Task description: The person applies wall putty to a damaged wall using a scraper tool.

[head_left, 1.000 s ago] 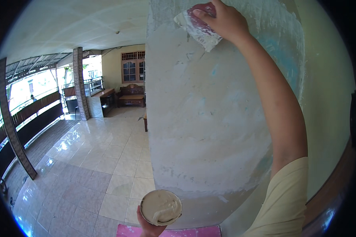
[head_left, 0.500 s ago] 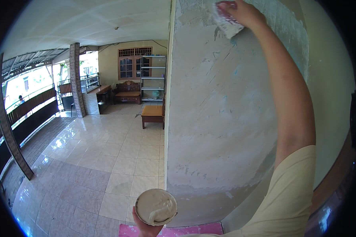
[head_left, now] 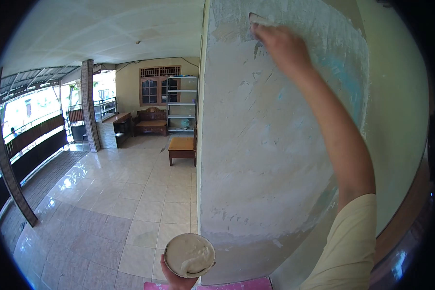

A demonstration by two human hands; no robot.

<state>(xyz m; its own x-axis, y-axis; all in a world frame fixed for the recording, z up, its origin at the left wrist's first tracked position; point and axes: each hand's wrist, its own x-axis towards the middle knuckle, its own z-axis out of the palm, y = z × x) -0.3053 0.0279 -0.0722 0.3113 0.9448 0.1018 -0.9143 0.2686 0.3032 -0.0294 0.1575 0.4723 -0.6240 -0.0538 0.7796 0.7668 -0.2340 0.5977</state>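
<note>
My right arm reaches up across the wall (head_left: 266,159), which is coated in patchy grey filler with some bluish spots. High on it, my right hand (head_left: 284,48) grips a putty knife (head_left: 262,19), seen nearly edge-on against the surface; most of its handle is hidden by the fingers. Low in the picture, my left hand (head_left: 174,278) holds a round tub (head_left: 190,235) from below and the side. Creamy pale paste (head_left: 186,251) fills much of the tub, with a smeared ridge on its right side.
Below the wall lies a pink surface (head_left: 237,284). To the left spreads a shiny tiled floor (head_left: 150,211), with an orange-topped stool (head_left: 182,145), a metal shelf rack (head_left: 181,103) and a wooden bench (head_left: 151,122) farther off. A pillar (head_left: 89,106) stands near the railing.
My right hand has moved slightly left and down with the putty knife, whose blade has turned from broad-side to nearly edge-on. The tub stays almost where it was.
</note>
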